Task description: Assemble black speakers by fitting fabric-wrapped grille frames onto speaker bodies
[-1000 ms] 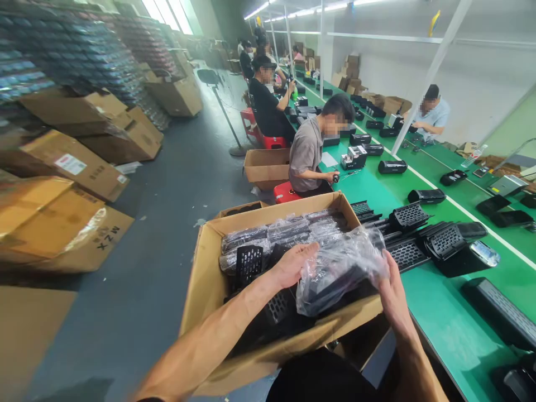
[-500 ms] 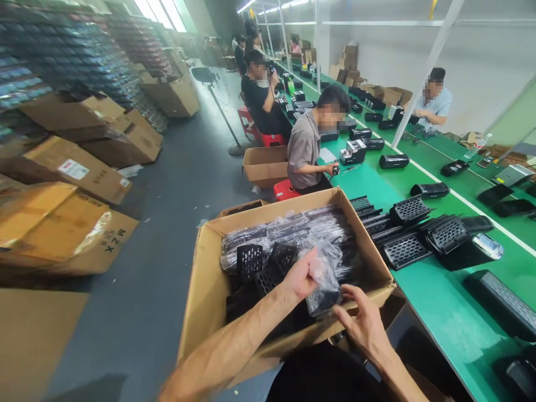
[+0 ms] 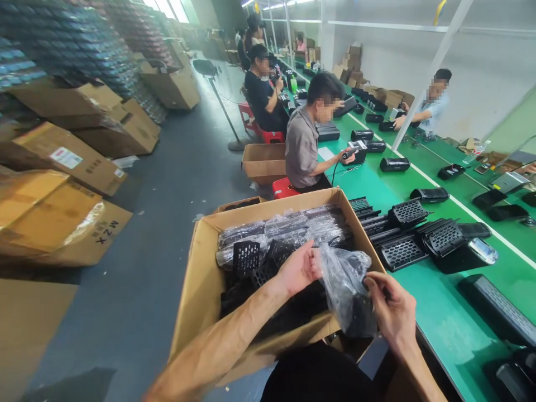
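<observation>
my left hand (image 3: 298,270) has its fingers curled in on the left edge of a clear, crinkled plastic bag (image 3: 344,272), gripping the film itself. my right hand (image 3: 394,308) pinches the bag's right side between thumb and bent forefinger; whether its other fingers bear on anything, i cannot tell. a dark, smooth-looking piece (image 3: 362,316) shows through the lower part of the film. bag and piece hang together at the near right corner of a tan, rectangular cardboard box (image 3: 200,279), just beside the left edge of the green-topped bench (image 3: 438,304).

as i judge it, the film handles best drawn lightly taut between both grips, so its folds part without tearing. the piece sits low and looks heavier than the film, so a palm beneath it would guard against a slip. i'd favour the box's inside over the gap along the bench edge, where a dropped piece could fall through. the black, perforated plates (image 3: 246,258) near the box's left side could snag the film, so i'd stay clear of them and of the plastic-wrapped black bundles (image 3: 287,228) along its far edge.
</observation>
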Demonstrator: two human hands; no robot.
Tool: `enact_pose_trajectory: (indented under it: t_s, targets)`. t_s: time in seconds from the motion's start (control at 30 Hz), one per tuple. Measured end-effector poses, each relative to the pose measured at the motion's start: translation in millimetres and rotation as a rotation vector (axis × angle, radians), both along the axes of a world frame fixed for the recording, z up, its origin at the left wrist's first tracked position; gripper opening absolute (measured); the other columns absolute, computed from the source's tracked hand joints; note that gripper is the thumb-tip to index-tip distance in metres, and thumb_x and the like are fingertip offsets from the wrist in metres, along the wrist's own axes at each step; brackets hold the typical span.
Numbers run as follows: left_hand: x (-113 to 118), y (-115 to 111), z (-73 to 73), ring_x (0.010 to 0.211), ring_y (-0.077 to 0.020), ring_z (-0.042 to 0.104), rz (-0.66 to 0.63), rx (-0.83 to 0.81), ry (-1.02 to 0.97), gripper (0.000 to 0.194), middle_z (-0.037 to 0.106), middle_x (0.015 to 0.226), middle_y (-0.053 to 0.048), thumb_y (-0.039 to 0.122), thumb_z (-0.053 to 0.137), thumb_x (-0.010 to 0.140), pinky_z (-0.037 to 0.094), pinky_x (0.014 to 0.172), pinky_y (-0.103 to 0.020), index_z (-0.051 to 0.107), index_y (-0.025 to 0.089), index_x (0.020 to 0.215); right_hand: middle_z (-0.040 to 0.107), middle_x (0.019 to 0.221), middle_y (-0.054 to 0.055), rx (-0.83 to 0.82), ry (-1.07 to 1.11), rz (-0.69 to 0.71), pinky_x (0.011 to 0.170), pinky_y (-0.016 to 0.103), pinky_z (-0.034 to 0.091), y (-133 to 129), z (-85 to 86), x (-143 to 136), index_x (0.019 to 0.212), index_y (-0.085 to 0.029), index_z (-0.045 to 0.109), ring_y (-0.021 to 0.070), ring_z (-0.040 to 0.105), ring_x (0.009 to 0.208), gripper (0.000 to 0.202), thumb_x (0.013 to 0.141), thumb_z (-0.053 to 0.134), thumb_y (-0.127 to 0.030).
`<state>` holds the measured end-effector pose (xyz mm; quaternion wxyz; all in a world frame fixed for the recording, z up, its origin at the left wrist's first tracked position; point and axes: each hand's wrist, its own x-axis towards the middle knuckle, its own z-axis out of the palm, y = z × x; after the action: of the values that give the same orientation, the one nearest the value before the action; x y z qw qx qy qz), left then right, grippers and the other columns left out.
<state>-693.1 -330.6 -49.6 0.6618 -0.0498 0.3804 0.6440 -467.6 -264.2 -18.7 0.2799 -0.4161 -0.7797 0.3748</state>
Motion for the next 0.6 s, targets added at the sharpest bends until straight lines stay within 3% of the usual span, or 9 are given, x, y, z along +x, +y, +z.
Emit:
enact_pose_trajectory:
  t_s: [0.1, 0.17, 0.23, 0.3, 0.4, 0.43, 0.5, 0.53, 0.6]
  targets:
    - [-6, -6, -7.5, 0.047, -0.0063, 0.037, -0.034, -0.004, 0.122, 0.036, 0.035, 0.056, 0.007, 0.026, 0.061, 0.097, 0.044, 0.050, -0.019, 0.046, 0.018, 0.064, 0.077, 0.092, 0.008, 0.007, -0.066, 0.044, 0.083, 0.039, 0.057, 11, -3.9, 5, 0.094, -0.023, 0.077, 0.0272, 0.071, 0.087, 0.034, 0.095, 0.057, -0.051]
    - [-5, -8, -15.6, 0.050, -0.0067, 0.037, 0.012, -0.002, 0.150, 0.037, 0.035, 0.057, 0.008, 0.026, 0.064, 0.092, 0.048, 0.056, -0.021, 0.042, 0.019, 0.063, 0.074, 0.112, 0.013, 0.075, -0.056, 0.005, 0.092, 0.044, 0.056, 8, -22.1, 14, 0.107, -0.022, 0.075, 0.0318, 0.068, 0.108, 0.037, 0.093, 0.061, -0.053]
    - [3, -11, -25.3, 0.057, -0.0092, 0.046, 0.030, 0.010, 0.267, 0.033, 0.044, 0.063, 0.006, 0.031, 0.069, 0.088, 0.054, 0.065, -0.026, 0.047, 0.019, 0.067, 0.065, 0.131, 0.016, 0.138, -0.029, -0.046, 0.097, 0.048, 0.056, -1, -46.5, 25, 0.124, -0.021, 0.070, 0.0344, 0.061, 0.123, 0.049, 0.089, 0.068, -0.055]
    - [15, -15, -35.5, 0.074, -0.0142, 0.057, -0.069, 0.068, 0.617, 0.024, 0.059, 0.079, 0.002, 0.032, 0.080, 0.078, 0.057, 0.078, -0.033, 0.060, 0.019, 0.080, 0.063, 0.130, 0.016, 0.126, -0.037, -0.034, 0.090, 0.046, 0.060, -9, -68.9, 33, 0.127, -0.023, 0.070, 0.0326, 0.064, 0.116, 0.048, 0.088, 0.071, -0.052]
    - [34, -18, -49.6, 0.103, -0.0247, 0.063, -0.407, 0.298, 1.337, 0.049, 0.069, 0.114, -0.005, 0.031, 0.089, 0.067, 0.054, 0.094, -0.040, 0.070, 0.023, 0.112, 0.064, 0.123, 0.013, 0.134, -0.040, -0.010, 0.086, 0.045, 0.063, -9, -86.8, 37, 0.119, -0.025, 0.075, 0.0289, 0.067, 0.106, 0.034, 0.091, 0.069, -0.044]
    - [39, -17, -53.1, 0.107, -0.0268, 0.064, -0.488, 0.392, 1.502, 0.048, 0.070, 0.118, -0.007, 0.033, 0.088, 0.071, 0.053, 0.096, -0.041, 0.071, 0.024, 0.115, 0.063, 0.123, 0.013, 0.145, -0.027, -0.007, 0.088, 0.046, 0.063, -6, -87.8, 37, 0.117, -0.025, 0.076, 0.0288, 0.068, 0.106, 0.032, 0.091, 0.069, -0.042]
    - [43, -12, -56.3, 0.103, -0.0258, 0.066, -0.526, 0.566, 1.699, 0.024, 0.075, 0.112, -0.008, 0.035, 0.074, 0.089, 0.054, 0.094, -0.039, 0.075, 0.023, 0.110, 0.061, 0.126, 0.014, 0.128, 0.034, -0.009, 0.091, 0.046, 0.063, 2, -83.4, 38, 0.116, -0.025, 0.076, 0.0286, 0.068, 0.107, 0.031, 0.091, 0.070, -0.041]
    - [42, -9, -55.3, 0.097, -0.0238, 0.068, -0.483, 0.628, 1.749, 0.019, 0.076, 0.105, -0.008, 0.034, 0.064, 0.097, 0.054, 0.091, -0.037, 0.077, 0.022, 0.104, 0.059, 0.128, 0.014, 0.103, 0.080, -0.014, 0.090, 0.045, 0.064, 6, -78.8, 40, 0.118, -0.024, 0.075, 0.0277, 0.069, 0.106, 0.031, 0.093, 0.069, -0.042]
    - [37, 0, -47.4, 0.086, -0.0207, 0.069, -0.344, 0.697, 1.782, 0.029, 0.078, 0.094, -0.008, 0.032, 0.051, 0.104, 0.054, 0.085, -0.033, 0.077, 0.020, 0.097, 0.055, 0.134, 0.014, 0.060, 0.158, -0.016, 0.087, 0.042, 0.065, 13, -67.3, 42, 0.124, -0.025, 0.071, 0.0248, 0.070, 0.103, 0.033, 0.096, 0.067, -0.041]
